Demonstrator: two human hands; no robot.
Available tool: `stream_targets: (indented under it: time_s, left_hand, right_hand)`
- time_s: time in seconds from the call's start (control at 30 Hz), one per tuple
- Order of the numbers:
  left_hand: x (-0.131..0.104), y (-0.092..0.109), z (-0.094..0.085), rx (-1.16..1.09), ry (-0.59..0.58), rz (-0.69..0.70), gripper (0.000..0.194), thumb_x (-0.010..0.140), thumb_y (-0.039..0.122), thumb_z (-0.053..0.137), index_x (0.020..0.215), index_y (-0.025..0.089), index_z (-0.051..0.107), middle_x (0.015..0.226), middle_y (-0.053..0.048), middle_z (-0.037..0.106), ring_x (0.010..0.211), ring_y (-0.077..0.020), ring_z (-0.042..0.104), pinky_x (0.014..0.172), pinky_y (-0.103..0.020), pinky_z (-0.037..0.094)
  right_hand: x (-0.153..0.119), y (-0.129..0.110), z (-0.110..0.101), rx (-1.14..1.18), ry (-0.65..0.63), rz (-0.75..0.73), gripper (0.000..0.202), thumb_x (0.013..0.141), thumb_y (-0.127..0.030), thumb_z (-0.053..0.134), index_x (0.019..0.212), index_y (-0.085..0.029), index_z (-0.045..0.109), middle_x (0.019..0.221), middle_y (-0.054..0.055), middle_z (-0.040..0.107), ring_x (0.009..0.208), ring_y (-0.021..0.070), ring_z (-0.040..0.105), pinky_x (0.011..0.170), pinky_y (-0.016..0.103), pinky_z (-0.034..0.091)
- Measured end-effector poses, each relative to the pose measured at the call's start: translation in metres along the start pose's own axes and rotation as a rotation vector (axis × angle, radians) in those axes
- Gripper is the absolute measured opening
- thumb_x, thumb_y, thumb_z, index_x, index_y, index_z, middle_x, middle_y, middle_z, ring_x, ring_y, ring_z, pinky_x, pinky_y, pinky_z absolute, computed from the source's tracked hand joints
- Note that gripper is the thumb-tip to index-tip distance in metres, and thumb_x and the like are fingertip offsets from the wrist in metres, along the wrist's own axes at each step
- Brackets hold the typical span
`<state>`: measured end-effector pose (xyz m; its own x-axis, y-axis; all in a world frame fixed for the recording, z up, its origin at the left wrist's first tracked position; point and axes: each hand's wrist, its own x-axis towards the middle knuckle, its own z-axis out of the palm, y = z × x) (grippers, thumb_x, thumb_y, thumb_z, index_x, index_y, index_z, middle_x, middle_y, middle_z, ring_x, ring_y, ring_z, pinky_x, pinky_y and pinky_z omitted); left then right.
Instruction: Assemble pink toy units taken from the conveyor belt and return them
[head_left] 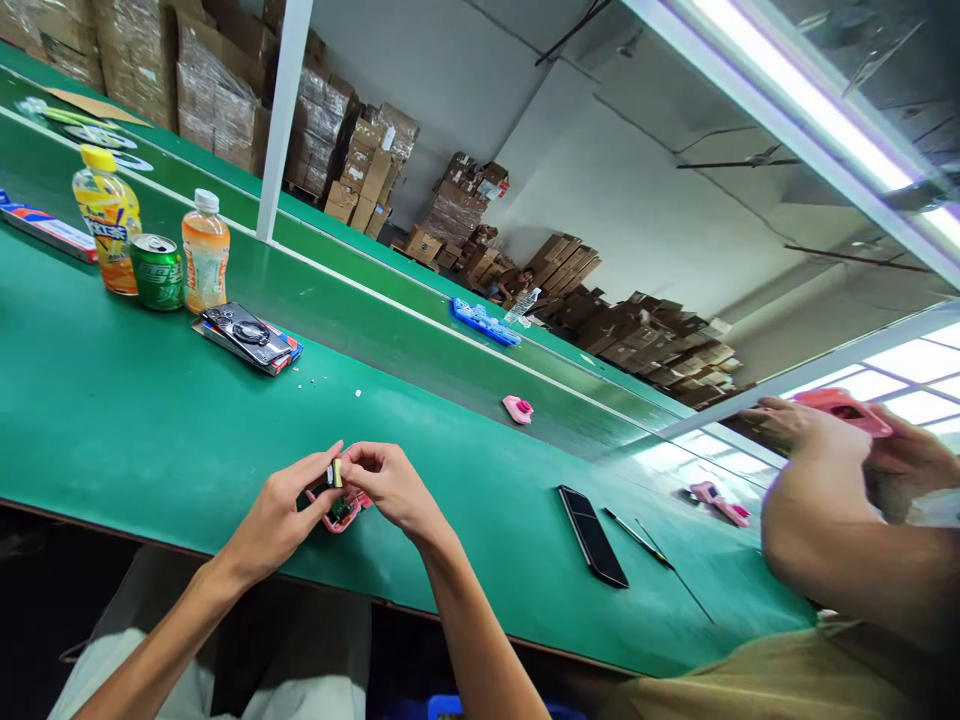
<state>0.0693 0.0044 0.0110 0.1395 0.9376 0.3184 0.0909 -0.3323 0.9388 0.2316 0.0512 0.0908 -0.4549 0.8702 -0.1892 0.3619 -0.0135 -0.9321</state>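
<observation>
Near the table's front edge, a small black-and-yellow block (pixel 335 473) is held up between my two hands. The thumb and fingers of my left hand (pixel 274 515) are closed around its left side. My right hand (pixel 391 488) pinches at its yellow side; the fingertips partly hide the contact. Just below the block lies an opened pink case (pixel 341 522) with a green circuit board inside. My fingers cover part of the case, and I cannot tell whether they also grip it.
Right of my hands lie a black phone (pixel 592 535) and a screwdriver (pixel 637 538). A co-worker's hands (pixel 817 430) hold a pink device at far right. A pink toy camera (pixel 518 409) lies ahead. Bottles (pixel 205 255), a green can (pixel 157 272) and a boxed item (pixel 251 337) stand left.
</observation>
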Motion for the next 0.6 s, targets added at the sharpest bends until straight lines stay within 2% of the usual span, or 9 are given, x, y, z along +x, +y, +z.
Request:
stream_targets:
  time_s: [0.1,0.2,0.3,0.37,0.43,0.5,0.57,0.6]
  left_hand:
    - [0.002,0.003,-0.002,-0.099,0.031,-0.103,0.050,0.093,0.049,0.065,0.134,0.022,0.067,0.135,-0.008,0.069,0.125,-0.0257,0.064,0.107,-0.035,0.052]
    - [0.004,0.006,-0.005,-0.238,0.084,-0.173,0.049,0.089,0.054,0.069,0.124,0.020,0.073,0.123,-0.008,0.075,0.112,-0.0255,0.070,0.099,-0.034,0.056]
    - [0.007,0.005,-0.008,-0.369,0.130,-0.211,0.048,0.083,0.055,0.075,0.115,0.019,0.075,0.112,-0.007,0.077,0.099,-0.0229,0.073,0.088,-0.029,0.059]
    - [0.009,0.004,-0.009,-0.420,0.157,-0.233,0.045,0.081,0.054,0.078,0.110,0.019,0.076,0.109,-0.007,0.077,0.098,-0.0212,0.072,0.085,-0.025,0.058]
    - [0.010,0.002,-0.009,-0.453,0.196,-0.267,0.043,0.083,0.054,0.077,0.107,0.019,0.075,0.108,-0.007,0.077,0.096,-0.0190,0.071,0.084,-0.022,0.057]
    - [0.011,0.000,-0.009,-0.471,0.237,-0.293,0.042,0.084,0.055,0.075,0.107,0.019,0.074,0.110,-0.007,0.076,0.091,-0.0164,0.070,0.082,-0.021,0.056]
    - [0.010,0.001,-0.009,-0.471,0.255,-0.301,0.044,0.086,0.057,0.073,0.107,0.018,0.073,0.109,-0.007,0.075,0.088,-0.0160,0.069,0.079,-0.021,0.055]
    - [0.010,0.002,-0.010,-0.456,0.247,-0.298,0.045,0.087,0.058,0.072,0.108,0.018,0.072,0.107,-0.008,0.075,0.086,-0.0165,0.068,0.078,-0.022,0.055]
  right_hand:
    - [0.002,0.006,0.006,0.053,0.035,0.009,0.022,0.072,-0.040,0.064,0.069,-0.019,0.057,0.061,-0.004,0.058,0.055,0.0099,0.055,0.056,0.022,0.045]
    - [0.004,0.011,0.013,0.090,0.090,0.016,0.019,0.071,-0.038,0.063,0.072,-0.020,0.058,0.063,-0.003,0.061,0.056,0.0114,0.058,0.055,0.022,0.045]
    - [0.003,0.010,0.020,0.102,0.177,0.003,0.017,0.070,-0.036,0.063,0.071,-0.020,0.057,0.064,-0.003,0.061,0.058,0.0112,0.058,0.056,0.022,0.044]
    - [-0.008,0.006,0.021,0.081,0.268,-0.019,0.017,0.071,-0.034,0.063,0.068,-0.020,0.055,0.066,-0.003,0.059,0.061,0.0105,0.055,0.058,0.021,0.043]
    - [-0.032,0.006,0.015,0.015,0.406,-0.021,0.019,0.073,-0.037,0.063,0.067,-0.020,0.055,0.067,-0.003,0.058,0.063,0.0109,0.053,0.060,0.022,0.043]
    - [-0.073,0.017,0.003,-0.083,0.572,0.018,0.026,0.077,-0.045,0.062,0.069,-0.021,0.057,0.066,-0.003,0.056,0.063,0.0124,0.053,0.060,0.023,0.044]
    - [-0.130,0.045,-0.012,-0.183,0.711,0.114,0.034,0.079,-0.055,0.059,0.069,-0.022,0.057,0.064,-0.003,0.054,0.061,0.0139,0.052,0.058,0.024,0.045]
    - [-0.162,0.065,-0.019,-0.236,0.732,0.206,0.035,0.079,-0.056,0.057,0.068,-0.022,0.057,0.062,-0.002,0.054,0.059,0.0147,0.052,0.056,0.024,0.044]
